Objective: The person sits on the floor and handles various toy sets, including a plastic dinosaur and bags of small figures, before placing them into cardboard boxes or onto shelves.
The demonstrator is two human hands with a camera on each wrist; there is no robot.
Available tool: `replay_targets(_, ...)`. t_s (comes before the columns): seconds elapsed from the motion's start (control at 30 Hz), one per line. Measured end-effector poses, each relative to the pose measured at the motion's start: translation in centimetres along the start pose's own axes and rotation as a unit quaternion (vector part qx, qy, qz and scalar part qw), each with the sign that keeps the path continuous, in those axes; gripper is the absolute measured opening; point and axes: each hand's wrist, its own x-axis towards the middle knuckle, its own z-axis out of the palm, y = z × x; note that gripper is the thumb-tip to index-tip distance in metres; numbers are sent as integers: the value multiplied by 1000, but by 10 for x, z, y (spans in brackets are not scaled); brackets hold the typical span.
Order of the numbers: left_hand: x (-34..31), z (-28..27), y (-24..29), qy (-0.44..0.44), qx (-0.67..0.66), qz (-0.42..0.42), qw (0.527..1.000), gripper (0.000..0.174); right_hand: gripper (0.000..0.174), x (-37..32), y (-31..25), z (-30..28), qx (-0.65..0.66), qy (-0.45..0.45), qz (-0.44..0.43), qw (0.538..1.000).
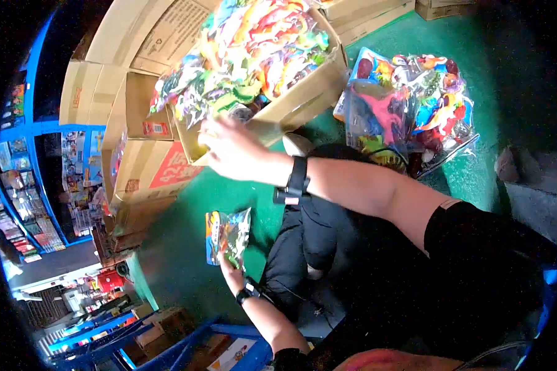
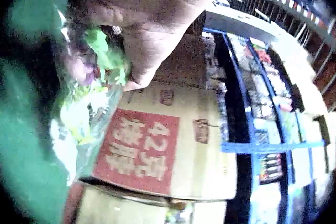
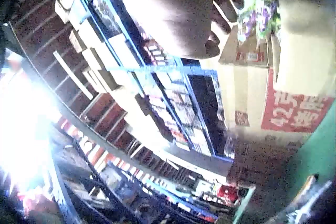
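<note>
My left hand [image 1: 230,271] grips the edge of a clear plastic bag of toy animals [image 1: 235,238], low over the green floor. A printed blue and orange panel shows on the bag's left side. In the left wrist view, a green toy figure [image 2: 107,58] shows through the film beside the thumb. My right hand [image 1: 241,148], blurred, hovers at the near edge of a big cardboard box [image 1: 303,105] with nothing seen in its loosely bent fingers. The box is heaped with bagged colourful toy animals [image 1: 254,49]. In the right wrist view, the fingertips are partly in shadow.
To the right on the floor sit larger clear bags of toy animals [image 1: 414,111], one showing a pink dinosaur [image 1: 387,114]. A carton with red print [image 1: 170,166] stands left of the open box. Blue shelving [image 1: 37,179] with packaged goods lines the far left.
</note>
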Motion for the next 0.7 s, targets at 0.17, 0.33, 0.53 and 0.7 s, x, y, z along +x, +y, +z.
replay_targets(0.17, -30, 3, 129, 130, -320, -164, 924, 72, 57, -39, -12, 32, 120, -322, 189, 920)
replay_targets(0.33, -22, 21, 123, 91, -273, 8, 958, 90, 100, -40, -26, 42, 363, -365, 324, 793)
replay_targets(0.53, -4, 56, 142, 61, -369, 60, 925, 80, 53, 7, -43, 6, 374, -138, 173, 901)
replay_targets(0.7, -13, 60, 149, 16, -393, 4, 919, 48, 43, 74, -30, -34, 437, 1, 152, 887)
